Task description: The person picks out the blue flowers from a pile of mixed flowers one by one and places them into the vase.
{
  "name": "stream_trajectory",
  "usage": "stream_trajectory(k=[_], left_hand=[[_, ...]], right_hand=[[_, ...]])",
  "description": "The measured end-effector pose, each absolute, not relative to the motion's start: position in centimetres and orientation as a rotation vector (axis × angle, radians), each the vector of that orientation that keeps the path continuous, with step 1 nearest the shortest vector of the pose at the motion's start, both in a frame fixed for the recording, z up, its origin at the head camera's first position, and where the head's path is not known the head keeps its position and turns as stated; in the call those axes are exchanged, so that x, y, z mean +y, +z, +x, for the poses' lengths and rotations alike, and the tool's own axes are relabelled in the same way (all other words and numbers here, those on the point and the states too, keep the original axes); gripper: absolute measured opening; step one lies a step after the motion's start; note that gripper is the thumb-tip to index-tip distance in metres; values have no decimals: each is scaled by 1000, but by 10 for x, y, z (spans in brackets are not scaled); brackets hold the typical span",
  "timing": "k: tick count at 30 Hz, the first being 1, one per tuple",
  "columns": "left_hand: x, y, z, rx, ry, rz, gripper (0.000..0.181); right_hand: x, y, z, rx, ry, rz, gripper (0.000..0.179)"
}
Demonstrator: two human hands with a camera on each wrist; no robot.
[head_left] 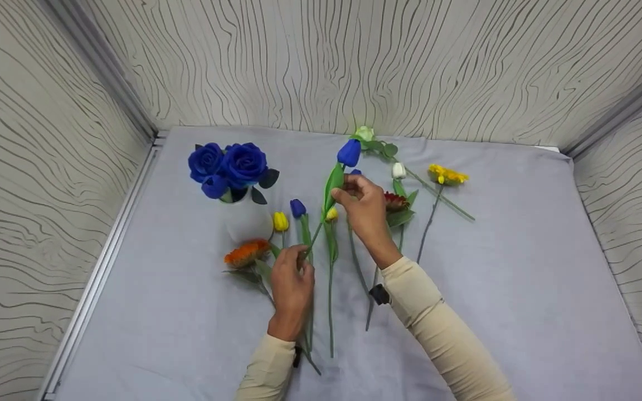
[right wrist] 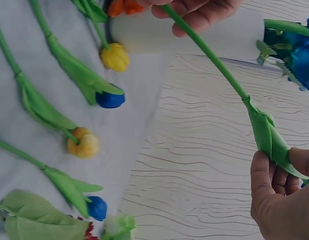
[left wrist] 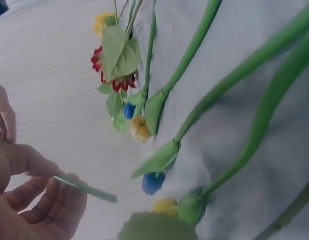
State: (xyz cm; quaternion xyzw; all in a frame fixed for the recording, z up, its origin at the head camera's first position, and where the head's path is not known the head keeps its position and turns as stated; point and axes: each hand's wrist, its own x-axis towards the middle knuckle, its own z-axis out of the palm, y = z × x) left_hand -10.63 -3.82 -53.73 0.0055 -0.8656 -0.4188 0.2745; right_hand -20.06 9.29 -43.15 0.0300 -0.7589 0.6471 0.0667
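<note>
Blue tulip (head_left: pixel 349 152): held slanting above the grey cloth (head_left: pixel 521 278), right of and apart from the white vase (head_left: pixel 243 220). Pinched by right hand (head_left: pixel 363 210) at leaf (right wrist: pixel 267 131), by left hand (head_left: pixel 292 281) on lower stem (right wrist: pixel 214 59); presumably supported twice for steadiness.

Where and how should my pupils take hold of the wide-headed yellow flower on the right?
Probably by the lower stem of the yellow flower, coming down from the right: it is thin and bare there, clear of where the pale flower's stem crosses it farther up, while the red flower lies to its left.
</note>
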Motion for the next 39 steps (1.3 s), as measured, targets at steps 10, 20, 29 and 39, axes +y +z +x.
stream_trajectory(k=[10, 20, 29, 39], left_hand=[[-53, -533, -114, -2193, -1141, 26, 21], [-77, -526, -125, -2116, -1121, 159, 36], [-99, -520, -132, -2060, -1067, 347, 54], [-108, -516, -150, -2108, -1092, 539, 77]], right_hand=[[84, -401, -188, -2171, 1983, 250, 20], [76, -367, -174, -1981, 1919, 437, 19], [70, -336, -163, -1734, 1972, 612, 24], [60, -332, -162, -1635, 1987, 657, 24]])
